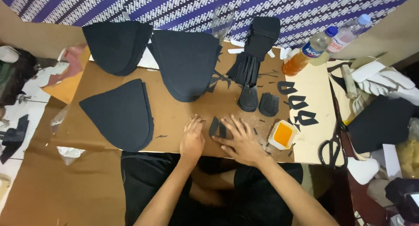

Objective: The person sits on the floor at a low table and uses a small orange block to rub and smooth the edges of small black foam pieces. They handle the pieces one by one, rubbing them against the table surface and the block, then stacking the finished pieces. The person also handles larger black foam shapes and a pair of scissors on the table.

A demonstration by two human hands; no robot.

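While I press down on the brown worktop (174, 117), this is how things lie:
Left hand (192, 140): flat, fingers loose, gripping nothing, just left of the small black cut piece (214, 126).
Right hand (239, 141): spread flat, pinning a second black piece (223, 130) so it stays put.
Cut piece: between my hands, touching my fingertips.
Glue tub (283, 134): orange, just right of my right hand.
Scissors (332, 149): farther right.

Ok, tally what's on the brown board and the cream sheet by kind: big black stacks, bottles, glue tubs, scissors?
Big black fabric stacks: 3
Plastic bottles: 2
Tub of orange glue: 1
Scissors: 1
Total: 7
The left hand and right hand press flat beside a small black piece.
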